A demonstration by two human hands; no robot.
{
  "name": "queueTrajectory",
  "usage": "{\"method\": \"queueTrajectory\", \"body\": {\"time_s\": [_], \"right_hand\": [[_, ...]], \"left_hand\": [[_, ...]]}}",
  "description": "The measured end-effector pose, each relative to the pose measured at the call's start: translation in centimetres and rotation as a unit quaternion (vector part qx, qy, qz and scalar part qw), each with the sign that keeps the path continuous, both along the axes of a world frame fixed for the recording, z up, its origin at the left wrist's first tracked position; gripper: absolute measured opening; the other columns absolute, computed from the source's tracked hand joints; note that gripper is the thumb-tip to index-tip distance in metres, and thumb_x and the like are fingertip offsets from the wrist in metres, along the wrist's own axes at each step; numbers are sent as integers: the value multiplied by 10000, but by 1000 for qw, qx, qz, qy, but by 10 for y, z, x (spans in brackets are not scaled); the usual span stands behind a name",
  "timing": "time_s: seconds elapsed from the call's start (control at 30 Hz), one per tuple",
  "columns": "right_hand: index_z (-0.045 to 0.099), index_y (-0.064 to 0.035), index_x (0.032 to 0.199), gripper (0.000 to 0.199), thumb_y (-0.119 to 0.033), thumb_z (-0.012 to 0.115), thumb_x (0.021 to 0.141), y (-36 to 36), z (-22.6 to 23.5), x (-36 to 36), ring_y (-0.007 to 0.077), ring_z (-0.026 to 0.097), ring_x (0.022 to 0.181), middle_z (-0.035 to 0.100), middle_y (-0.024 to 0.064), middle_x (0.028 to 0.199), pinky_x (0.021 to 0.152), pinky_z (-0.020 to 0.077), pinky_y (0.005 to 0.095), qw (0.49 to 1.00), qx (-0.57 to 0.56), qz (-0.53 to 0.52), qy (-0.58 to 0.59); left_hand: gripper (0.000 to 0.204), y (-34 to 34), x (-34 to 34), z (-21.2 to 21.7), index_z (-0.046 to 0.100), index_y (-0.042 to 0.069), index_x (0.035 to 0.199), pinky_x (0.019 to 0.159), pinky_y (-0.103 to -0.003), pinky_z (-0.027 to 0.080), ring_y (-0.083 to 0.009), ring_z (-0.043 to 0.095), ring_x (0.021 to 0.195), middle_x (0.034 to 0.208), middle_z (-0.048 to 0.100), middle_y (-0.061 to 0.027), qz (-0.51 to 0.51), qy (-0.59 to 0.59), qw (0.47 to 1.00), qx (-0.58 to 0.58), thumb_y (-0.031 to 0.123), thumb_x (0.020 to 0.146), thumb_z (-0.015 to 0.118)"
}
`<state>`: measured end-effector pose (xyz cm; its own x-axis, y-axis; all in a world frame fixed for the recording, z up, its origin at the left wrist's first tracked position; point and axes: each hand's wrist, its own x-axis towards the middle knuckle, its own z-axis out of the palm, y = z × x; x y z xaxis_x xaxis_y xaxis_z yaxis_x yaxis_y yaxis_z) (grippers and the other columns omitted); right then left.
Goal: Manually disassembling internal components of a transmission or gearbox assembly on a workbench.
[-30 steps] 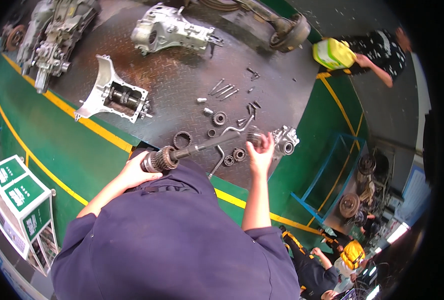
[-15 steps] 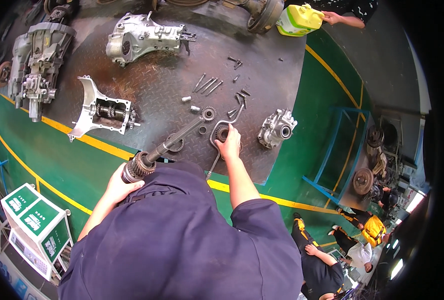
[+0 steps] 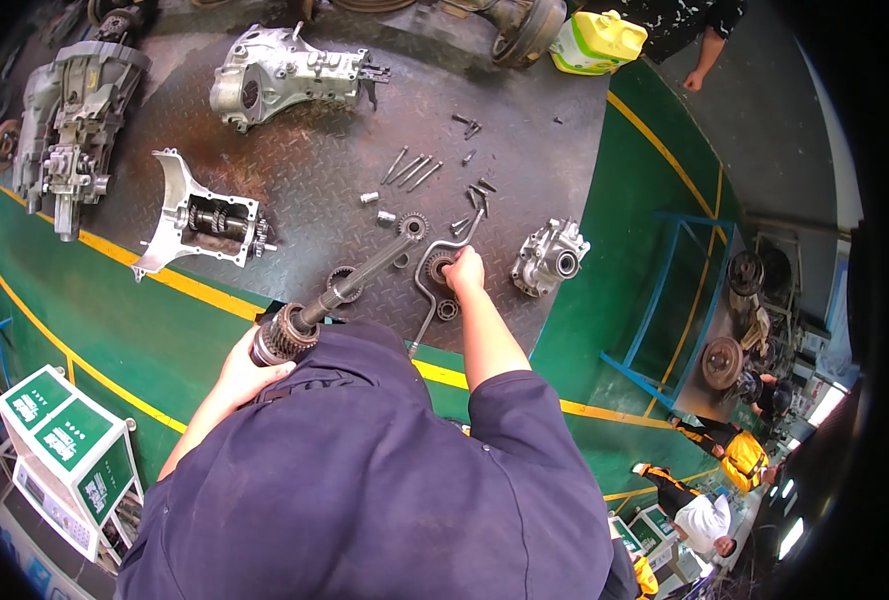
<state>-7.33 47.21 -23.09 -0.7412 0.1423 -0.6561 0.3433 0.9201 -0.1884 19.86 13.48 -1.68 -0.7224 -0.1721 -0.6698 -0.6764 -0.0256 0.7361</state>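
Note:
My left hand [image 3: 248, 372] is wrapped round the geared end of a long splined transmission shaft [image 3: 350, 282], which slants away over the table edge to the upper right. Fingers of my right hand [image 3: 465, 272] are closed on the right side of a toothed gear [image 3: 438, 265] lying on the table; the fingertips are partly hidden. Past the gear's left side runs a bent speed-wrench handle [image 3: 427, 302]. A small ball bearing [image 3: 448, 310] lies just nearer to me. By the shaft are another gear [image 3: 345, 285] and, at its far end, a smaller gear [image 3: 414, 226].
On the steel table [image 3: 315, 170] lie several bolts [image 3: 424, 175], two sockets [image 3: 386, 217], an open housing half [image 3: 177, 225], a gearbox case [image 3: 290, 78] and an aluminium cover [image 3: 550, 258]. A yellow-green jug [image 3: 599, 42] stands at the far corner, near another person's hand [image 3: 694, 80].
My right hand has shifted slightly up and to the right, uncovering the ball bearing. The other person's hand has let go of the jug. A person at lower right has mostly left view.

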Motion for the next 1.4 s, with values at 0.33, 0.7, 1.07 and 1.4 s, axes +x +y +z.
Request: {"method": "queueTrajectory", "body": {"time_s": [0.33,0.7,1.07,1.4], "right_hand": [[669,-18,1102,442,-239,777,734,-2,33,27,372,585,1139,568,229,1230,1014,490,407,995,-10,56,82],[678,5,1195,476,-292,778,836,41,7,6,336,690,1073,717,211,1119,943,534,407,992,-45,95,75],[339,-171,1511,920,-134,838,738,53,42,68,387,444,1339,373,186,1498,1076,475,450,978,27,205,40],[480,-123,1383,795,-145,894,705,50,43,67,401,559,1188,524,184,1276,982,514,474,979,14,195,62]], "left_hand": [[604,3,5,-13,596,41,1217,984,-316,473,-139,609,1050,1122,661,-48,20,0,1000,5,198,722,906],[660,3,-2,-9,570,32,1299,1019,-312,456,-141,605,1106,1197,653,-48,10,-15,999,27,162,741,898],[652,-2,0,-8,568,32,1308,1028,-315,453,-144,604,1122,1207,655,-45,11,-17,1000,17,100,740,881],[628,0,-2,-14,598,56,1208,978,-347,493,-177,640,1064,1133,683,-85,-63,-26,996,-61,301,721,908]]}}
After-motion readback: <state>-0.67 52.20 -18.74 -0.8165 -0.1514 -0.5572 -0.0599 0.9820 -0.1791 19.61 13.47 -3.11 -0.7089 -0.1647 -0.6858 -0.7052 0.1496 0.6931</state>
